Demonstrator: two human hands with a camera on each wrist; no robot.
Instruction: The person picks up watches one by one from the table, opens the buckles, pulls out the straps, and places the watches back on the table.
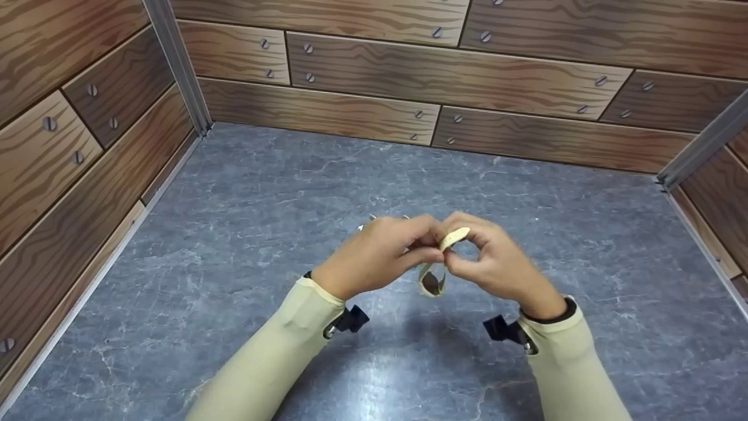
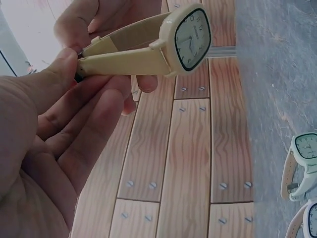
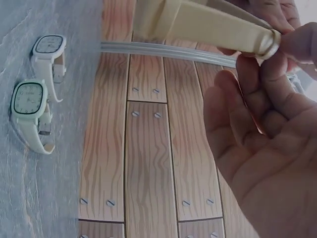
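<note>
Both hands hold a pale yellow wristwatch [image 2: 193,39] in the air above the table. Its squarish dial has a dark rim, and the strap forms a loop in the left wrist view. With thumb and fingertips, my left hand [image 1: 383,248] pinches the strap near its buckle end. Facing it, my right hand [image 1: 491,257] grips the strap [image 1: 456,237] close to the left fingertips. A strap keeper loop [image 3: 270,44] shows beside the right thumb in the right wrist view. The buckle is mostly hidden by fingers.
A mint green watch [image 3: 30,99] and a white watch [image 3: 49,45] lie on the blue-grey marbled table [image 1: 280,193], mostly hidden behind my left hand in the head view. Wood-patterned panels [image 1: 362,64] with metal corner strips [image 1: 181,64] enclose the table.
</note>
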